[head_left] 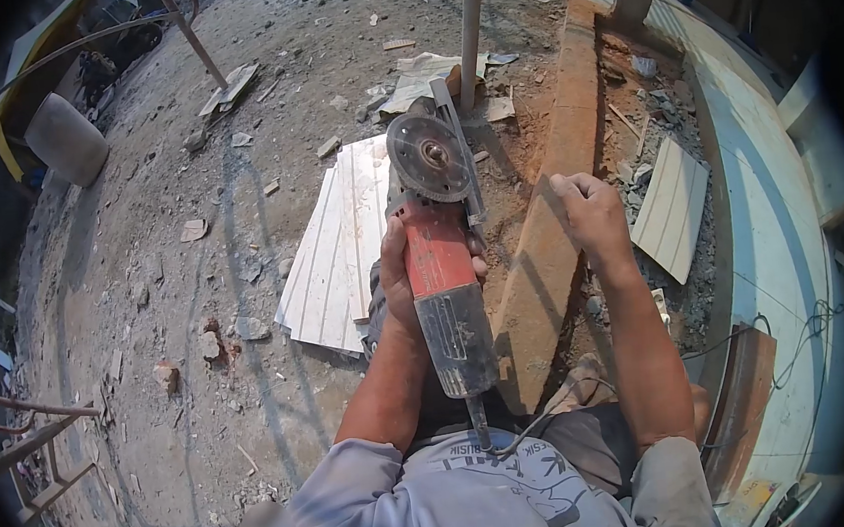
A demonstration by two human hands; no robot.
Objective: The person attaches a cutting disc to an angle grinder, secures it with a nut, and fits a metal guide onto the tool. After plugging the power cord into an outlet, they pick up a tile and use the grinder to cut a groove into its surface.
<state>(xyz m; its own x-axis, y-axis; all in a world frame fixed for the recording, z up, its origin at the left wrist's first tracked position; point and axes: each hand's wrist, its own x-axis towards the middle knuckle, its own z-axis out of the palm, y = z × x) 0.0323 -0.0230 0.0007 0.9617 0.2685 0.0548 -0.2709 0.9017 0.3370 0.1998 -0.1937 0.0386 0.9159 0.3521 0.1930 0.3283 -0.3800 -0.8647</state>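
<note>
My left hand (398, 271) is wrapped around the red and black body of an angle grinder (439, 257), its fingertips showing on the far side. The grinder is held up in front of my chest, with its round toothed blade (430, 157) at the top, facing me. From its bottom end a power cord (479, 424) runs down over my shirt. To the right of the grinder and apart from it, my right hand (590, 214) is raised with its fingers curled closed. Whether anything is inside those fingers is hidden.
White grooved panels (325, 247) lie on the dirt ground behind the grinder. A long brown beam or ledge (549, 222) runs along my right, with another grooved panel (673, 206) on rubble beyond. A metal pole (471, 33) stands ahead. A concrete cylinder (67, 141) is far left.
</note>
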